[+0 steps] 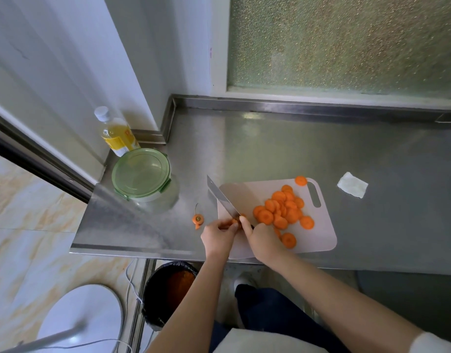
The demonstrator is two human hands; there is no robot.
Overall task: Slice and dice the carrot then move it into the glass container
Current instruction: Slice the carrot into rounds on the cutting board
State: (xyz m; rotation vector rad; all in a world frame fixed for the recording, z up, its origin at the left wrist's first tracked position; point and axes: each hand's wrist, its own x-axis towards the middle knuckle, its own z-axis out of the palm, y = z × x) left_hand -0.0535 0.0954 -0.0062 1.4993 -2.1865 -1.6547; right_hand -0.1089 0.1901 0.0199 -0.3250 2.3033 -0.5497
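Observation:
Several round carrot slices (283, 212) lie heaped on a pale cutting board (318, 235) on the steel counter. My left hand (218, 238) pinches a small remaining carrot stub (234, 221) at the board's left edge. My right hand (261, 242) grips the handle of a knife (220, 196), whose blade angles up to the left with its heel at the stub. The glass container (153, 197) stands to the left, with a green lid (140, 171) on top. A cut carrot top (198, 219) lies on the counter left of the board.
A bottle of yellow oil (114, 133) stands behind the container in the corner. A folded white tissue (352, 184) lies right of the board. Below the counter's front edge sit a black bin (168, 291) with orange peelings and a white round stool (79, 317).

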